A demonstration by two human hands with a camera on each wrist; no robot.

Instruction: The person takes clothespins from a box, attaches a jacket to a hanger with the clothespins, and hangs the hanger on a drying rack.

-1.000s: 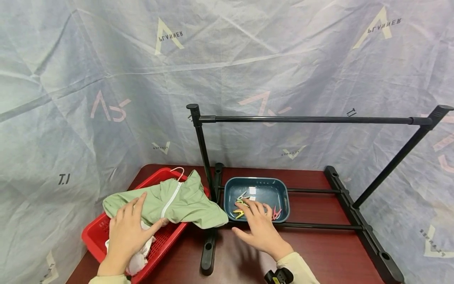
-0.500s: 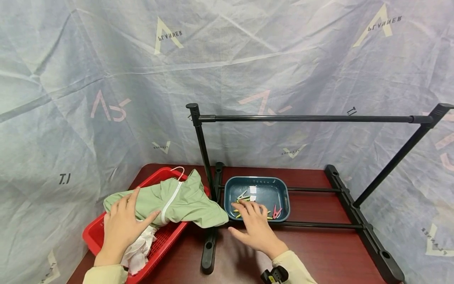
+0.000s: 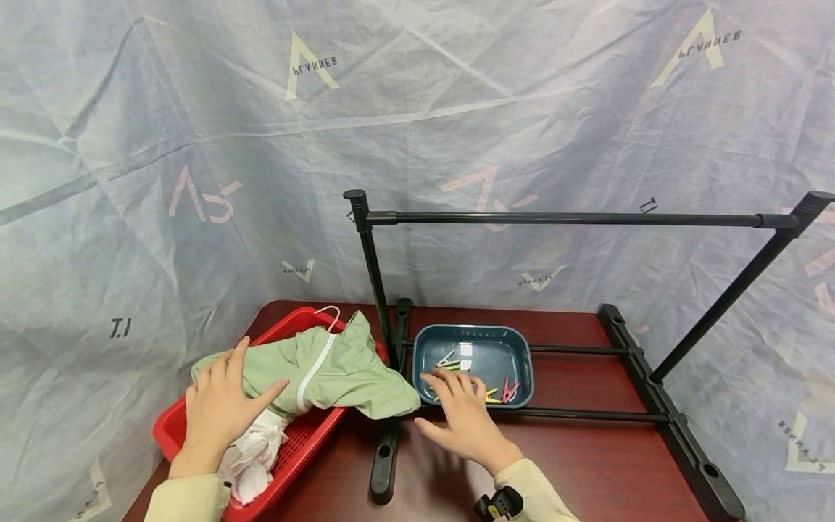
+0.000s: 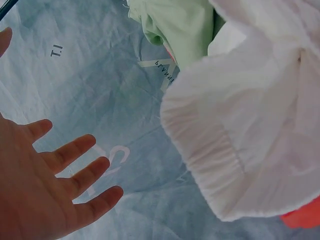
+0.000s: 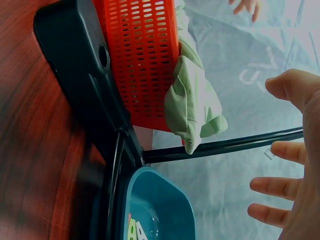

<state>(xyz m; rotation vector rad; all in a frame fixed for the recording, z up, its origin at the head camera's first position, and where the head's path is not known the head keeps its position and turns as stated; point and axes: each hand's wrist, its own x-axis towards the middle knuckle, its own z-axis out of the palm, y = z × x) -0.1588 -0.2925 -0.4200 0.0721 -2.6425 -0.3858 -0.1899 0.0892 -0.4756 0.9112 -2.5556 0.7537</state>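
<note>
My left hand (image 3: 218,413) hovers with spread fingers over the left part of the red basket (image 3: 306,449), holding nothing. A light green garment (image 3: 274,366) with a white zip lies across the basket top, and a white hanger hook (image 3: 334,316) sticks out of its neck. Beneath it in the basket is a crumpled white cloth (image 3: 251,457), large in the left wrist view beside the hand. My right hand (image 3: 466,420), fingers spread, is over the near edge of the blue tray (image 3: 479,335). Clothespins in yellow, green and pink (image 3: 510,391) lie in the tray, some hidden by this hand.
A black rack with a high crossbar (image 3: 561,218) stands on the dark red table (image 3: 587,464). Its left foot (image 3: 383,464) lies between basket and tray, with the tray over its lower rails (image 3: 587,415). A grey printed sheet (image 3: 417,130) hangs behind.
Both hands have drifted slightly left and back toward the body, the left uncovering more of the white cloth. The garment, basket and tray stay where they were.
</note>
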